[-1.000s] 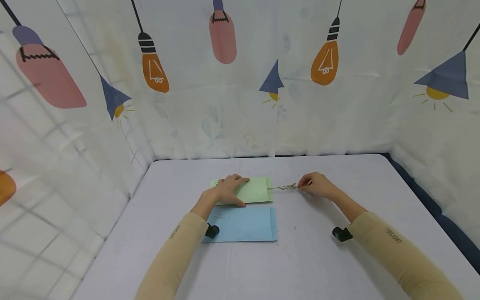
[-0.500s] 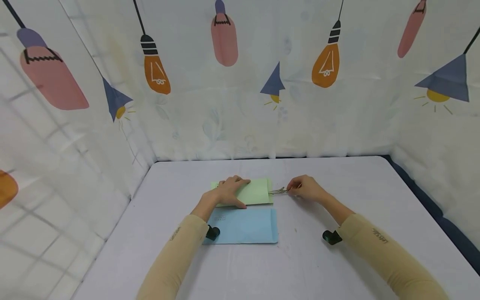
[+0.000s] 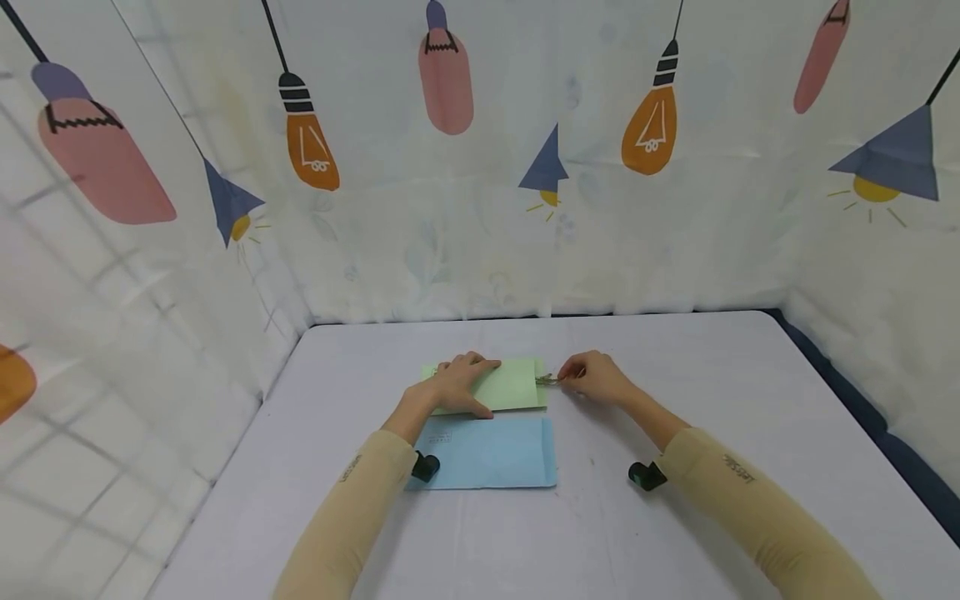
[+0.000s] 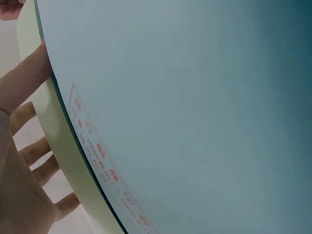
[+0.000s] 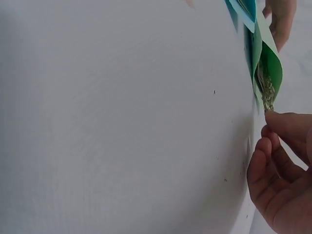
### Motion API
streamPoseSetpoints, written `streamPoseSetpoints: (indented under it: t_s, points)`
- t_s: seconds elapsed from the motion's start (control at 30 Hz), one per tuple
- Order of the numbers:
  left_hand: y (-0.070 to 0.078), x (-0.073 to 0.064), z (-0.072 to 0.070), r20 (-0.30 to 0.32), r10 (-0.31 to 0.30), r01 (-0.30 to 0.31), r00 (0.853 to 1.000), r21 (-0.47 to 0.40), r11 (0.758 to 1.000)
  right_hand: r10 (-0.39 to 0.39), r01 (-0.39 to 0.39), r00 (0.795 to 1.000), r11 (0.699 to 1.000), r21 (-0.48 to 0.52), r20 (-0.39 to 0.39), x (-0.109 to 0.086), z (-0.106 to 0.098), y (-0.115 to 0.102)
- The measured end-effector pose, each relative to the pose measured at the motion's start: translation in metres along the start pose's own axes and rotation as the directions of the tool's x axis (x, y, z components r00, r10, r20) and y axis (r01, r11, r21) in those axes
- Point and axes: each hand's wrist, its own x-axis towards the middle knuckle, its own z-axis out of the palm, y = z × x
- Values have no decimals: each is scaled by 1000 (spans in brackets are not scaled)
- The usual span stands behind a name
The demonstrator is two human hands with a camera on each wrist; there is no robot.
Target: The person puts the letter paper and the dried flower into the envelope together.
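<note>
A pale green envelope (image 3: 510,385) lies with its mouth to the right. My left hand (image 3: 455,386) rests on its left part with fingers and thumb spread; in the left wrist view the thumb (image 4: 29,73) reaches the edge of the blue envelope (image 4: 185,117). Between thumb and fingertips my right hand (image 3: 595,377) pinches the end of a dried plant sprig (image 5: 266,87). Most of the sprig is hidden inside the green envelope, whose mouth gapes around it in the right wrist view. Only a short tuft shows outside.
Just in front of the green envelope lies the blue envelope, with small print on it. Both are on a white-covered table (image 3: 600,533), where tiny crumbs are scattered. A lamp-patterned curtain (image 3: 480,225) hangs behind and at both sides.
My right hand has moved left, toward the green envelope, and the sprig has slid deeper into its mouth. The left hand has stayed in place on the envelope.
</note>
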Motion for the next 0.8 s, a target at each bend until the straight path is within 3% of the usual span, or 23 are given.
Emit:
streamPoseSetpoints:
  t_s: [0.53,0.8]
  points:
    - [1,1,1,-5,-6,6,1000,-2,1000,-4,6,999,999,42,-52,10,17,-13]
    - [0,1,0,-4,-12,12,1000,1,1000,33,-23,996,994,111,-87,14,26,-20]
